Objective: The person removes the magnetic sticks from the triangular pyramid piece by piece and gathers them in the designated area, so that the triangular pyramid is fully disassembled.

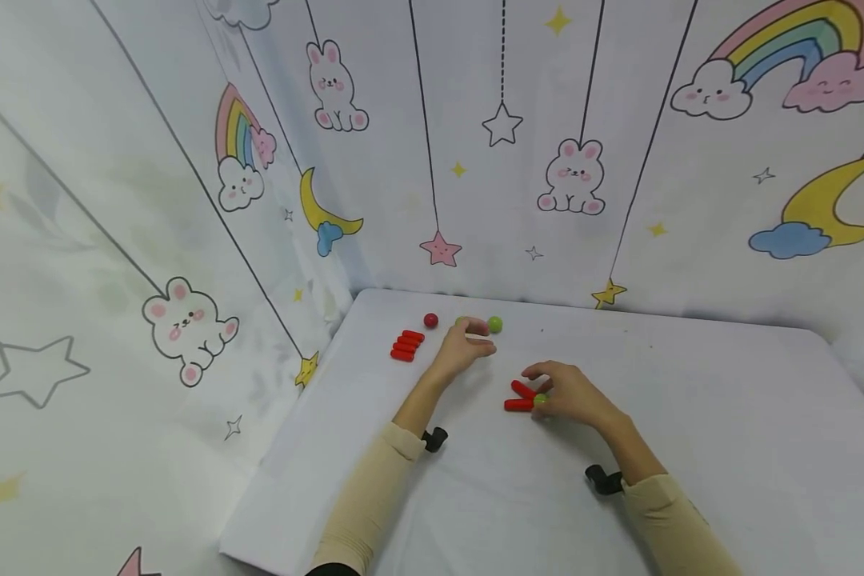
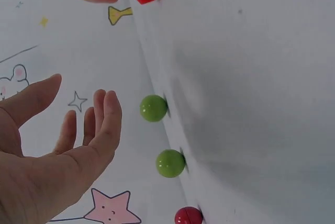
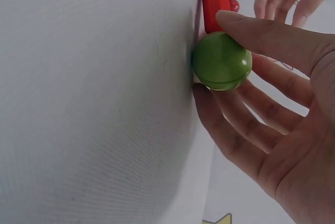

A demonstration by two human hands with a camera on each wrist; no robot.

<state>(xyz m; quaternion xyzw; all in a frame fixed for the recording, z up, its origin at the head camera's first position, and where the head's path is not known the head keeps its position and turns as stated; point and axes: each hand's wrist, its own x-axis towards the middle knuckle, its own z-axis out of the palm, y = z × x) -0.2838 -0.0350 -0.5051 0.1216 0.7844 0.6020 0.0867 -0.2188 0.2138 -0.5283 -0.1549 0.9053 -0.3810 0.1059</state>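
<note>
Two bare hands work over a white table [image 1: 691,416] set against walls papered with cartoon bunnies, rainbows, moons and stars. Both arms wear cream sleeves.

The right hand [image 1: 572,394] rests near the middle of the table and pinches a green ball [image 3: 221,60] between thumb and fingers. The right wrist view shows this plainly: the thumb lies across the top of the ball, the other fingers curl beneath it, and the ball sits against the table surface. Just beside it lie two red cylinders [image 1: 521,398], touching at one end to make a V — the ball is at their joined end, touching or nearly touching them.

The left hand [image 1: 464,346] is farther back on the table, fingers relaxed and slightly spread, holding nothing. In the left wrist view its fingertips [image 2: 107,110] hover close to two more green balls [image 2: 153,108] that sit on the table near the back wall, apart from each other and not touching the hand. A red ball [image 1: 430,321] lies a little to the left of them.

Left again, a small stack of red cylinders [image 1: 406,346] lies side by side in a neat row, well apart from both hands.
</note>
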